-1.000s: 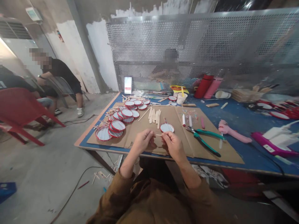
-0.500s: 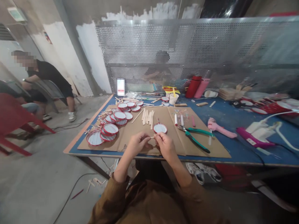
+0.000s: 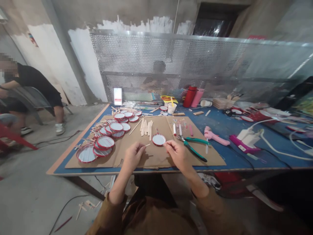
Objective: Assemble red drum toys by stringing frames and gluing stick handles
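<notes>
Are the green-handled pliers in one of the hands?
No, the pliers lie on the cardboard beside the right hand, with no fingers around them.

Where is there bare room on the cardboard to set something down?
Bare cardboard lies between the left hand and right hand, and between the left hand and the piled red-rimmed discs. Crowded: under those discs, and around the green-handled pliers.

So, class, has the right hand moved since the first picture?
Yes, the right hand has shifted right, judged against the red-rimmed disc on the cardboard.
</notes>
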Action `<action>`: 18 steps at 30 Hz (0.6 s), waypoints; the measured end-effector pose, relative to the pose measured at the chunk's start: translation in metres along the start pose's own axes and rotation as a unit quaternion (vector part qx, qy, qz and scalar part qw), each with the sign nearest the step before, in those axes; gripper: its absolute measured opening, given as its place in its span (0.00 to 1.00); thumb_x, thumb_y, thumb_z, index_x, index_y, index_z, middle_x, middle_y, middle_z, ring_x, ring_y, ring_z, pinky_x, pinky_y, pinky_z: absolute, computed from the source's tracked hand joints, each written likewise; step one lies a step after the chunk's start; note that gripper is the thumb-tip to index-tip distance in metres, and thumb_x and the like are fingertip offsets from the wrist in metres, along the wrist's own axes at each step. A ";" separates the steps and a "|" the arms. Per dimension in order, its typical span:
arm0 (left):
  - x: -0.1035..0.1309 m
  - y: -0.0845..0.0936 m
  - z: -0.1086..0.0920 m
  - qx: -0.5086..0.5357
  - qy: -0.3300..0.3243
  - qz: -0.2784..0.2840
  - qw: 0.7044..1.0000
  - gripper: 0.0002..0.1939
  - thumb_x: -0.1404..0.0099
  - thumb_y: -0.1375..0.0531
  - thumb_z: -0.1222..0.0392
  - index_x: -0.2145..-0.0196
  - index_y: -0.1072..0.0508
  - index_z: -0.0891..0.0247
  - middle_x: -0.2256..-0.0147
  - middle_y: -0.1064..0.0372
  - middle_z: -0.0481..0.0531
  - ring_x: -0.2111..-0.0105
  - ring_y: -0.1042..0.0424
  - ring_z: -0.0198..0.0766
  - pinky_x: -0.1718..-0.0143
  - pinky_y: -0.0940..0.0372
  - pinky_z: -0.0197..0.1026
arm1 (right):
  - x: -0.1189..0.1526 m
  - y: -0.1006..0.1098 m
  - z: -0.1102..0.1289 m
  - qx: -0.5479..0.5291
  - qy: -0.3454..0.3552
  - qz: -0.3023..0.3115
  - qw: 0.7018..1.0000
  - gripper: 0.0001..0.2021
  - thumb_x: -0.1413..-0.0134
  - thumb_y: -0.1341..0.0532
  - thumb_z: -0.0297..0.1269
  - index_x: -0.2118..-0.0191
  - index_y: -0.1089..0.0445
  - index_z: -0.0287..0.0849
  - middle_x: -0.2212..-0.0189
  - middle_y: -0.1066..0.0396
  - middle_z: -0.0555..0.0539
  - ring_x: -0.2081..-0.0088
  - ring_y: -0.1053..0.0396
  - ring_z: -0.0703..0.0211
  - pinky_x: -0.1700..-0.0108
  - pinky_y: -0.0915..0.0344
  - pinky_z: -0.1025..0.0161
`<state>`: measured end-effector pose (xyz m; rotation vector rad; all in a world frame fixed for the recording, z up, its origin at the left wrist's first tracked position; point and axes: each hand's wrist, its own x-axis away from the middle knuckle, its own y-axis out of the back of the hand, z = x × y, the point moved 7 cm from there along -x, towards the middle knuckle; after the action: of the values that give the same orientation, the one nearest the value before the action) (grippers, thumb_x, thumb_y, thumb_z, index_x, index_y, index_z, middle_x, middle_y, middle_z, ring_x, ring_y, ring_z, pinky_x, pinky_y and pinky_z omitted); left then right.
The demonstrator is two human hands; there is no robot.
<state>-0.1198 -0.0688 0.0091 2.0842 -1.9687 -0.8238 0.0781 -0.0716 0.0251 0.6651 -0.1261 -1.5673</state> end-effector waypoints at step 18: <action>-0.015 0.005 0.020 0.142 0.113 0.058 0.982 0.19 0.49 0.41 0.42 0.73 0.32 0.63 0.76 0.31 0.49 0.75 0.29 0.39 0.73 0.34 0.38 | -0.033 0.204 -0.112 0.525 -0.148 -0.105 0.831 0.14 0.41 0.48 0.40 0.62 0.28 0.39 0.62 0.27 0.39 0.60 0.31 0.50 0.62 0.41 0.61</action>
<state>-0.1334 -0.0499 -0.0015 2.0709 -2.1569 -0.2801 0.3094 -0.0324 0.0382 1.3010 -1.2563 -1.7388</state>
